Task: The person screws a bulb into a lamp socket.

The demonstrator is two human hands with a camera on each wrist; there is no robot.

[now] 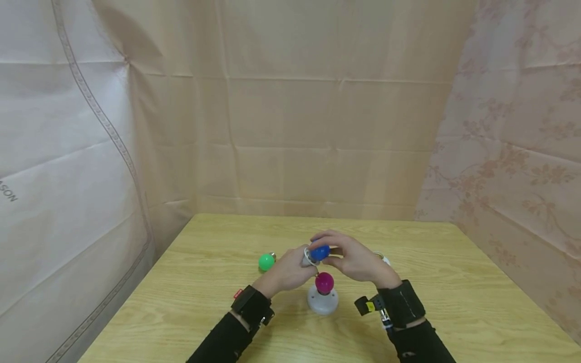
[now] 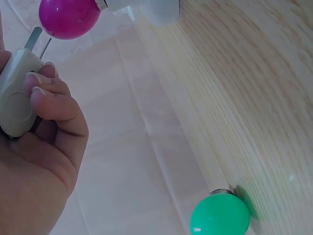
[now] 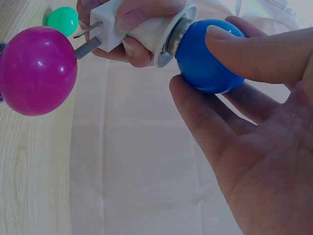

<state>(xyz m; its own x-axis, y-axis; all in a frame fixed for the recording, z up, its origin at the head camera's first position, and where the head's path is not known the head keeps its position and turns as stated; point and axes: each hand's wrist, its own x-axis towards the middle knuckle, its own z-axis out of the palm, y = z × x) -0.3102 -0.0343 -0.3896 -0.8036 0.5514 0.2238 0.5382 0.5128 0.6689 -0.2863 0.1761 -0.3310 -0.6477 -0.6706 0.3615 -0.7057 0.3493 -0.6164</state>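
My left hand [image 1: 292,269] grips a white plug-in lamp socket [image 3: 146,32], its two flat metal prongs pointing away from the bulb end. With thumb and fingertips my right hand [image 1: 356,257] holds a blue light bulb [image 3: 210,56]. The bulb's silver screw base sits at the socket's flared mouth, with some thread showing. Both hands are raised over the table. Below them a magenta bulb [image 1: 324,283] stands upright in a round white lamp holder [image 1: 323,301]. In the left wrist view the socket's body [image 2: 18,105] lies in the curled fingers.
A green bulb [image 1: 266,261] lies on its side on the wooden table [image 1: 181,302], left of the hands. Behind the right wrist a white object [image 1: 385,259] is partly hidden. Cloth sheets [image 1: 308,151] hang behind the table and at both sides.
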